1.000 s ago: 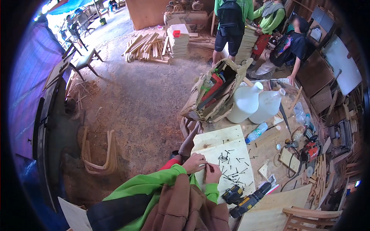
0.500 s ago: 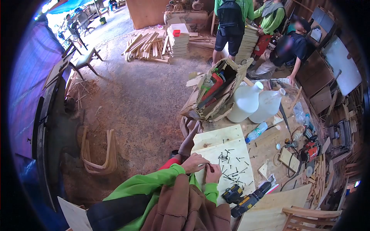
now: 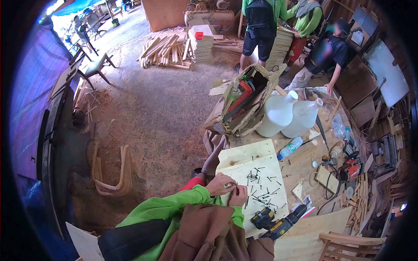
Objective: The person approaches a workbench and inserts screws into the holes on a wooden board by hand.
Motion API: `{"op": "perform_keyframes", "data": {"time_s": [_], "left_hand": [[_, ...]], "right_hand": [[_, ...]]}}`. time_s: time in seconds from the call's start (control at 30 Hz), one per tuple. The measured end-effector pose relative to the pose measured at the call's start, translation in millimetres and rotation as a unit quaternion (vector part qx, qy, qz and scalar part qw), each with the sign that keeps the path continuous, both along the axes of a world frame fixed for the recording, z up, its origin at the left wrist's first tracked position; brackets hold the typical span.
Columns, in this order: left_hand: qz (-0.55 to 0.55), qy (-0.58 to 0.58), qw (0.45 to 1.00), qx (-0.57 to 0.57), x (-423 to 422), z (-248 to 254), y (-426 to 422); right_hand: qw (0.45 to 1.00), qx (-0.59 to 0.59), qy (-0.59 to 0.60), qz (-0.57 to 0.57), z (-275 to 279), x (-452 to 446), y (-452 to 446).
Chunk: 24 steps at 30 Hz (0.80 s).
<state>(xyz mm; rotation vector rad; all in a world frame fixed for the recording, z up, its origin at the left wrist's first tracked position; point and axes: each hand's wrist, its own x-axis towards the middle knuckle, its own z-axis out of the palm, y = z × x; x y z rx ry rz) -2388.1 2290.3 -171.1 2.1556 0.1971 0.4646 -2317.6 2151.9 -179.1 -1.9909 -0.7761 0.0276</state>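
Sawdust and scraps littered the workshop floor (image 3: 170,104) beside a bench (image 3: 305,174), where a pale board (image 3: 270,163) bore loose screws (image 3: 252,175). Compared with half a second earlier, the right hand (image 3: 238,195) had drawn slightly nearer the left hand (image 3: 220,185); I took that as the close fingertip work carrying on. Both hands met over the board's left edge, fingers bunched, though I couldn't tell whether they gripped anything, or which way it ran. Nearby screws pointed every direction; the drill (image 3: 284,225) lay slantwise, chuck toward the far right.
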Motion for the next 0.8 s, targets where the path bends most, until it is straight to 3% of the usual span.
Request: {"op": "perform_keyframes", "data": {"time_s": [0.8], "left_hand": [[-0.005, 0.016, 1.0, 0.012, 0, -16, 3]], "right_hand": [[1.0, -0.011, -0.004, -0.007, -5, -5, 0]]}}
